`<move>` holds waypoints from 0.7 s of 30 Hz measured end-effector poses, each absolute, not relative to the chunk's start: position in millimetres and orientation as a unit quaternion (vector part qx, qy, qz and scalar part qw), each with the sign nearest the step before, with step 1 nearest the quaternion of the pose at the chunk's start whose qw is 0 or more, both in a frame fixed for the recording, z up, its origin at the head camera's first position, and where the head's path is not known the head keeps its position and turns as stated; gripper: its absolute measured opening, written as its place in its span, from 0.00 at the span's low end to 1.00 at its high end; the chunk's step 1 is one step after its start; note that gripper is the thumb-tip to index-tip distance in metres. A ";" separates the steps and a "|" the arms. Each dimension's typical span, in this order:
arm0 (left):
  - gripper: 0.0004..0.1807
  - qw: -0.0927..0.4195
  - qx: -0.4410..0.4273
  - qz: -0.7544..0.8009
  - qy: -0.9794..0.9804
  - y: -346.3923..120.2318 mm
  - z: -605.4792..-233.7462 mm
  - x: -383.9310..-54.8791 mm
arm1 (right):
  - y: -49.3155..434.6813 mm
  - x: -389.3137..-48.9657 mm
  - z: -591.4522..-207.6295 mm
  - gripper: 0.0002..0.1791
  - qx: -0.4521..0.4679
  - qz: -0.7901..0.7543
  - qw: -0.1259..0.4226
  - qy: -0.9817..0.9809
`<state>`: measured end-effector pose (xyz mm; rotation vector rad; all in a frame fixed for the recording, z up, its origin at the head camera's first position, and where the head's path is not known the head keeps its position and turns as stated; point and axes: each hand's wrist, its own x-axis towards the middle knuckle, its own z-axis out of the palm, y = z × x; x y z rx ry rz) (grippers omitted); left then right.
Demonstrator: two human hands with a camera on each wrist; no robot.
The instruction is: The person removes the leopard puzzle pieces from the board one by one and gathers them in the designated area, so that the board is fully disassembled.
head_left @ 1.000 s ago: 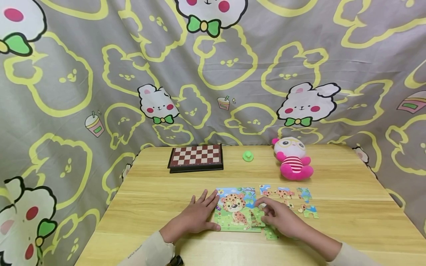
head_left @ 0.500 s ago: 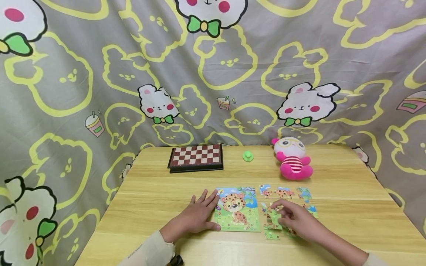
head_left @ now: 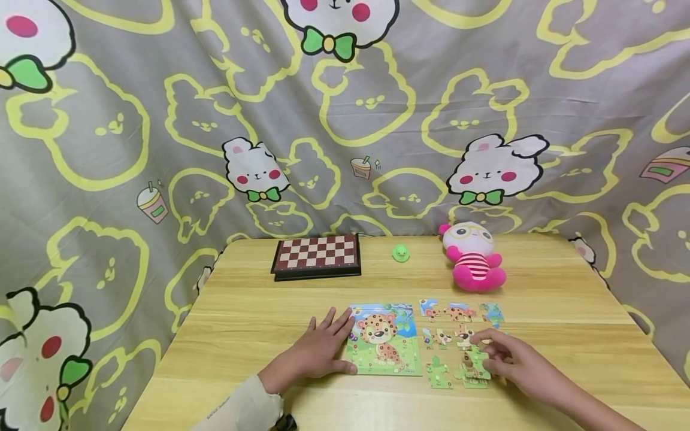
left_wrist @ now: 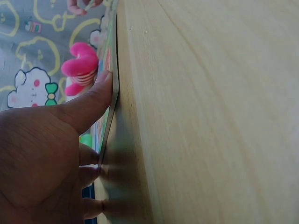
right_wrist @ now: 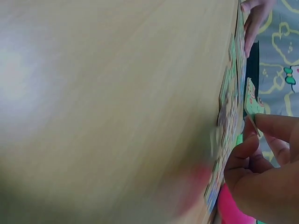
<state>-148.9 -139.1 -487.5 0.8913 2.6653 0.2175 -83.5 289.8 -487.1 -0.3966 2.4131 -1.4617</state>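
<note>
My left hand (head_left: pixel 319 348) lies with fingers spread at the left edge of a leopard picture board (head_left: pixel 380 335). In the left wrist view its thumb (left_wrist: pixel 96 100) rests on the board's edge. My right hand (head_left: pixel 512 362) is above the loose jigsaw pieces, to the right of the board. Between thumb and fingers it pinches a green puzzle piece (right_wrist: pixel 252 100), held up off the table. Below and around it lie other pieces, such as a green one (head_left: pixel 439 374) and one with part of the leopard's face (head_left: pixel 442 338). The right hand hides some of the pieces.
At the back of the wooden table (head_left: pixel 242 311) lie a checkered board box (head_left: pixel 318 254), a small green duck toy (head_left: pixel 401 253) and a pink plush toy (head_left: pixel 475 257). A patterned grey curtain (head_left: pixel 307 108) hangs behind and at both sides.
My right hand has moved right with the puzzle piece, from above the picture board's lower right corner to over the loose pieces. The left hand has stayed in place.
</note>
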 end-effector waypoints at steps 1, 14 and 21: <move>0.57 0.162 0.313 0.076 0.933 -139.2 -487.6 -148.9 | 293.8 -82.2 -487.9 0.20 -0.142 -0.507 0.143 0.838; 0.58 0.164 0.305 0.071 0.935 -137.6 -486.0 -147.8 | 333.1 -69.3 -500.0 0.18 -0.144 -0.478 0.112 0.859; 0.57 0.165 0.309 0.078 0.933 -139.0 -486.4 -149.1 | 339.6 -67.5 -502.2 0.19 -0.101 -0.432 0.121 0.888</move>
